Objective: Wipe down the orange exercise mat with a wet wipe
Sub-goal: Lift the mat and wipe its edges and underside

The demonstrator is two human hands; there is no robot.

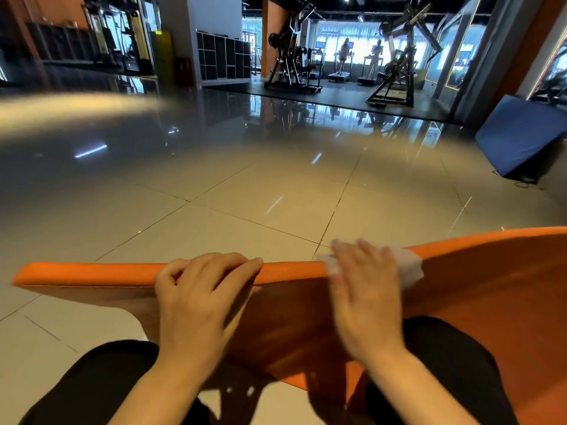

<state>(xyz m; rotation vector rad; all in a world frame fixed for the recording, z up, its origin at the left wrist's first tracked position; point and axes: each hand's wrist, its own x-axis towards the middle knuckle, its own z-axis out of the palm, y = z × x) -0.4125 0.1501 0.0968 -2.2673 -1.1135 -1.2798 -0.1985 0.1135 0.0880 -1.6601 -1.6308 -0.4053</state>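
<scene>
Mid-wipe: left hand (196, 289) grips the orange exercise mat (475, 289)'s top edge — right hand (365, 289), fingers flat, presses the wet wipe (409, 266) there; the faces likely remain.

I am gripping the raised edge of the orange mat (92, 273) with my left hand (196, 289), while my right hand (365, 289) is pressing a white wipe (409, 266) over that edge (blurred), above the glossy tiled floor (214, 194).
</scene>
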